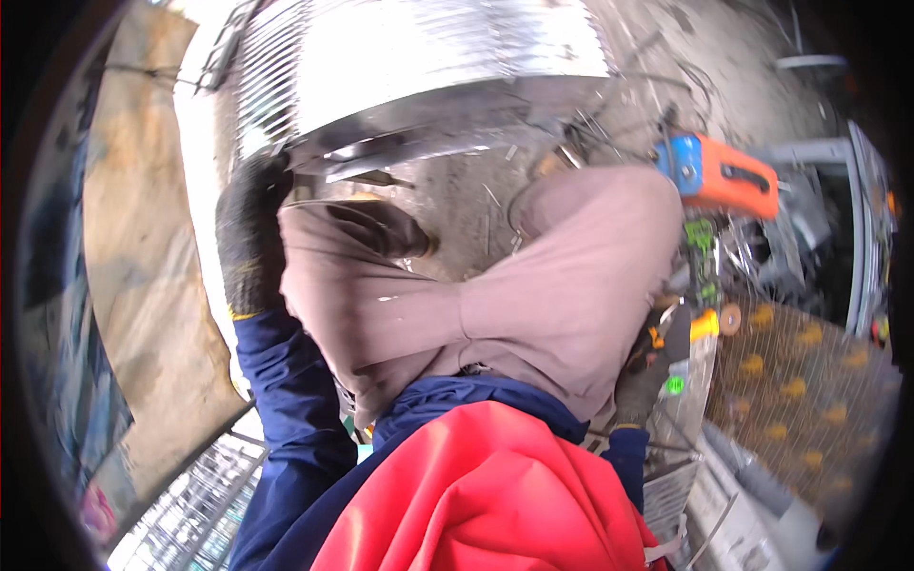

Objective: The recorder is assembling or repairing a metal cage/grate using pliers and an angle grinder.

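Note:
My left hand (252,233), in a dark knitted glove, reaches forward past my left knee. Its fingers close on the near left corner of a shiny slatted metal panel (447,48). The panel's bent lower edge faces me, and glare washes out much of its top. Beside my right thigh is my gloved right hand (652,371), blurred and held low. It is closed around a tool with a yellow handle (705,325); the tool's kind is not clear. Orange parts show by the fingers.
An orange and blue power-tool-like box (719,176) stands beyond my right knee. Near it lie a green tool (700,235) and metal scraps. A patterned brown board (790,390) is at right. Brown sheeting (143,219) lies left, wire mesh (200,504) below it.

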